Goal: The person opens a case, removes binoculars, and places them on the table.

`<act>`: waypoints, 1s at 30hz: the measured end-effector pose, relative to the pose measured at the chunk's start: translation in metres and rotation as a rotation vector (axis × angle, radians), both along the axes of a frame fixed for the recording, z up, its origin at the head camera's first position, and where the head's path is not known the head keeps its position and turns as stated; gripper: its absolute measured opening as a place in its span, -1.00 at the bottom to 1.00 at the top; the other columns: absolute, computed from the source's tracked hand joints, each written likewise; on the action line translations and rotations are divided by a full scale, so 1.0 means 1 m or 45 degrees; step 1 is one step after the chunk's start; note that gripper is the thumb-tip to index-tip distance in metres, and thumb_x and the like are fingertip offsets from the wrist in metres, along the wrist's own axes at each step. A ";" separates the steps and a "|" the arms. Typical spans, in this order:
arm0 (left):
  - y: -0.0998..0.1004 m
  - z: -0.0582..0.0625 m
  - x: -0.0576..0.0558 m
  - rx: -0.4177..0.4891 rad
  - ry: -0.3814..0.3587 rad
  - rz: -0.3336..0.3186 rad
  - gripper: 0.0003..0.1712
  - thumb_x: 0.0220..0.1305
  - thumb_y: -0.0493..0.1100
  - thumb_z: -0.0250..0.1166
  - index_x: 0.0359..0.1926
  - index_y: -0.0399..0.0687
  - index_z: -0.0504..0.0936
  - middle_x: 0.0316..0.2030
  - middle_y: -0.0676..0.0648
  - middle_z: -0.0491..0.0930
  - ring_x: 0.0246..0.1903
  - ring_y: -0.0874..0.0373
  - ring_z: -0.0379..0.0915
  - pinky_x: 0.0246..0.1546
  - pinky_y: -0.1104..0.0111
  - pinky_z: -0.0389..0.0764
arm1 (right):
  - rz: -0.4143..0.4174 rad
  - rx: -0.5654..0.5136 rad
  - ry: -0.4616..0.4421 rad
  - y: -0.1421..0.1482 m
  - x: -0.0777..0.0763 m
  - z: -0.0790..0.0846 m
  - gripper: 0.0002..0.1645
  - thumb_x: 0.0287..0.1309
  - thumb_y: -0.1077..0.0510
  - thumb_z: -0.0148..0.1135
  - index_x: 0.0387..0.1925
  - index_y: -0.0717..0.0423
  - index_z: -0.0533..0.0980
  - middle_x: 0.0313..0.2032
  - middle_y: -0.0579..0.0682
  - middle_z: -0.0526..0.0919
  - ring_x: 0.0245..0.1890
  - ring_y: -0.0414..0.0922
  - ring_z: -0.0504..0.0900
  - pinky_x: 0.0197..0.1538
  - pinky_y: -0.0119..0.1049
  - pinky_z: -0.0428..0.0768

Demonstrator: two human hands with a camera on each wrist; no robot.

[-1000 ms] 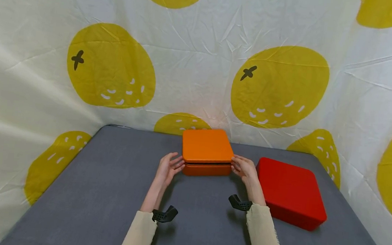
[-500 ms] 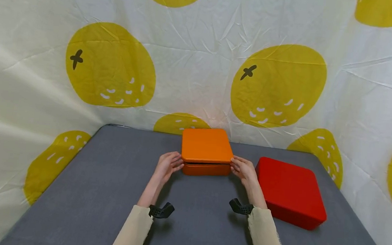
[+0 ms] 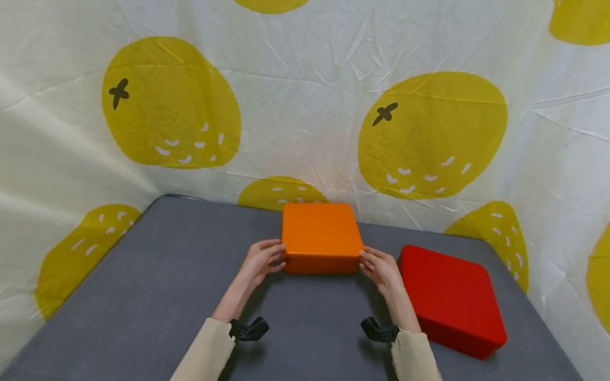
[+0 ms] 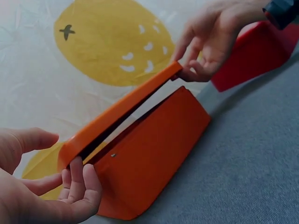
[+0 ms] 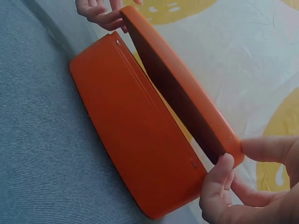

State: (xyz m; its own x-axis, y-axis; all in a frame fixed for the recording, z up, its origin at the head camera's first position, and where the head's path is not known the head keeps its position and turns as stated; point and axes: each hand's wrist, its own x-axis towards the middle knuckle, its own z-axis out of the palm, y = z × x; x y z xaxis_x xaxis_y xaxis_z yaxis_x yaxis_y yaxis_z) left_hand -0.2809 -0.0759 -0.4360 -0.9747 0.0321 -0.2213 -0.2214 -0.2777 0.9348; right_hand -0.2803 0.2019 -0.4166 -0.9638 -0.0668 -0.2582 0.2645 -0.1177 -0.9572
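Note:
An orange lidded box (image 3: 322, 228) stands at the table's far edge in the head view. My left hand (image 3: 261, 258) holds the left front corner of its lid (image 4: 117, 109), fingers curled under the edge. At the opposite corner, my right hand (image 5: 261, 186) pinches the lid between thumb and fingers. Both wrist views show the lid raised and tilted over the base (image 5: 135, 126), with the backdrop visible through the gap. From the head view that gap cannot be seen. What the box contains is hidden.
A red box (image 3: 453, 300) lies to the right of my right forearm on the grey table (image 3: 154, 298). Behind and beside the table hangs a white cloth (image 3: 300, 123) with yellow fruit prints.
The dark gap between lid and base, visible earlier in the head view, is now out of sight there. My left forearm has shifted slightly left and my right forearm slightly right; the red box stays put.

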 end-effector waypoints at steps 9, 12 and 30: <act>-0.005 -0.004 0.009 -0.150 0.011 -0.052 -0.51 0.11 -0.33 0.19 0.10 -0.26 0.37 -0.31 -0.09 0.55 -0.44 0.17 0.54 -0.43 0.36 0.59 | 0.077 0.005 0.034 0.000 0.014 0.001 -0.37 0.19 0.25 0.01 0.26 0.37 0.10 -0.35 -0.21 0.55 -0.42 -0.31 0.53 -0.23 -0.51 0.53; -0.007 -0.005 0.013 -0.182 0.012 -0.066 -0.53 0.12 -0.32 0.19 0.10 -0.23 0.38 -0.30 -0.09 0.53 -0.36 0.09 0.53 -0.41 0.35 0.59 | 0.098 0.024 0.038 -0.001 0.017 0.002 -0.37 0.19 0.24 0.01 0.26 0.34 0.10 -0.35 -0.22 0.56 -0.42 -0.31 0.55 -0.21 -0.50 0.54; -0.025 -0.003 0.036 -0.096 0.010 -0.076 -0.50 0.11 -0.29 0.20 0.12 -0.12 0.37 -0.32 -0.01 0.53 -0.36 0.08 0.48 -0.44 0.34 0.54 | 0.271 0.141 0.099 -0.004 0.025 0.004 -0.33 0.17 0.20 0.04 0.26 0.30 0.08 -0.34 -0.16 0.51 -0.49 -0.31 0.51 -0.27 -0.48 0.53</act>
State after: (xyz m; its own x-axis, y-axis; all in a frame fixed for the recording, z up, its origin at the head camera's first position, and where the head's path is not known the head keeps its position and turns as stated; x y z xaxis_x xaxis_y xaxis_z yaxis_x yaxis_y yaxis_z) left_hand -0.2454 -0.1013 -0.4393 -0.9731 0.0740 -0.2180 -0.2284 -0.1925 0.9543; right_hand -0.2553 0.1979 -0.4130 -0.9482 -0.2456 -0.2012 0.1975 0.0398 -0.9795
